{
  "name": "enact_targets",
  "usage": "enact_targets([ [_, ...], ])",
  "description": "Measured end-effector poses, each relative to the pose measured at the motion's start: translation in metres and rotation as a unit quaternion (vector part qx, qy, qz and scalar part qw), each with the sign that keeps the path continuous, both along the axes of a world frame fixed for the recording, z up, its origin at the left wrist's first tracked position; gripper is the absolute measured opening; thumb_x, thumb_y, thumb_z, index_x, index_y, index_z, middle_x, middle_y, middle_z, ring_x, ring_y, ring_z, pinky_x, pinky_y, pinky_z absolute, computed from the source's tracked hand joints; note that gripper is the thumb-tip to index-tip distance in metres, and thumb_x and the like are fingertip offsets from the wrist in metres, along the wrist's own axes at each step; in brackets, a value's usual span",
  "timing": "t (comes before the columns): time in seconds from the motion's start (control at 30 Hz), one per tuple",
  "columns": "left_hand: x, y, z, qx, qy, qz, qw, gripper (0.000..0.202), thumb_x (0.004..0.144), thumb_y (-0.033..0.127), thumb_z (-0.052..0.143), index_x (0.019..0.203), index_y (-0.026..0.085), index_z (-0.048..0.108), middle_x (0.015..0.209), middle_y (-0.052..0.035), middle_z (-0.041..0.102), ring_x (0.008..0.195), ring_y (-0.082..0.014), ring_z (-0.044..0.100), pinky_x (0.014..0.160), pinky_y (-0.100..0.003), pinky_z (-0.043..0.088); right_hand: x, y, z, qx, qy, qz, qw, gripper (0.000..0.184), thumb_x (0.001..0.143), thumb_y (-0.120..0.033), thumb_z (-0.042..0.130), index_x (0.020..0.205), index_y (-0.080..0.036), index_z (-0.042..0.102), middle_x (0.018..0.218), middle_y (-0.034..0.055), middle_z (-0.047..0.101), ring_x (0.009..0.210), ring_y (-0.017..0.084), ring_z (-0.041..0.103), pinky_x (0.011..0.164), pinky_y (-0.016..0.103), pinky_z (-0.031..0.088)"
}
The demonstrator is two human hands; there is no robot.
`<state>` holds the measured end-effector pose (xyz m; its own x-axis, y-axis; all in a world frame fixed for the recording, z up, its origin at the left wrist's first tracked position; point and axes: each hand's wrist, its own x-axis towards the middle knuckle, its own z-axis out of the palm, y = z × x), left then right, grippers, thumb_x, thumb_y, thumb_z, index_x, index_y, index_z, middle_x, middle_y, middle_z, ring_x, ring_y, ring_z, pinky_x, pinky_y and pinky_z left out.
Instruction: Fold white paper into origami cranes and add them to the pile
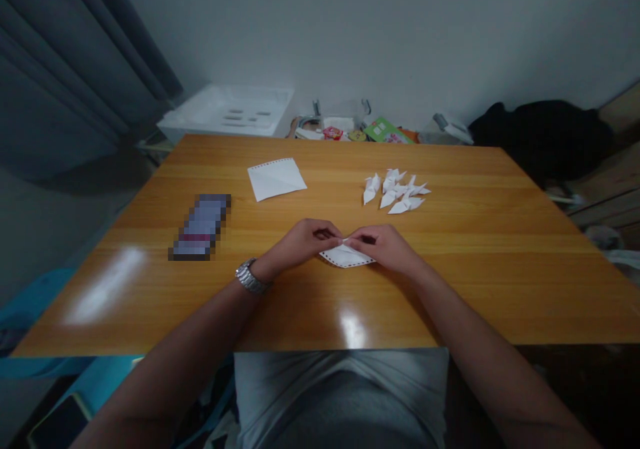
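Note:
Between my two hands is a folded sheet of white paper [346,257] with a row of punched holes along its near edges. My left hand [313,239], with a metal watch on the wrist, pinches the paper's far edge between thumb and fingers. From the other side my right hand [383,243] grips the same edge, its thumb almost touching the left thumb. The fingertips behind the paper are hidden. Just beyond my hands, to the right, lie several folded white paper cranes [395,189] in a cluster.
A flat white sheet with a perforated edge [277,179] lies at the far left of the wooden table [475,249]. Left of my hands is a blurred-out phone [203,225]. Behind the table stand a white plastic tray [235,105] and assorted packets [387,131].

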<state>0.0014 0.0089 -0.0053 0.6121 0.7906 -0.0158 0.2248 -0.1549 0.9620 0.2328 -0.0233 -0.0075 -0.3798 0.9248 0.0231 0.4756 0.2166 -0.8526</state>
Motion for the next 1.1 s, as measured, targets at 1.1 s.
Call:
enact_targets([
  [1.1, 0.002, -0.004, 0.001, 0.049, 0.018, 0.010, 0.999, 0.025, 0.092, 0.040, 0.066, 0.097, 0.016, 0.072, 0.092, -0.0056, 0.074, 0.084, -0.0157, 0.068, 0.074, -0.025, 0.052, 0.003, 0.001, 0.002, 0.032, 0.002, -0.018, 0.999, 0.031, 0.096, -0.043, 0.059, 0.085, -0.020, 0.075, 0.079, 0.0029, 0.074, 0.073, 0.019, 0.063, 0.067, 0.029, 0.044],
])
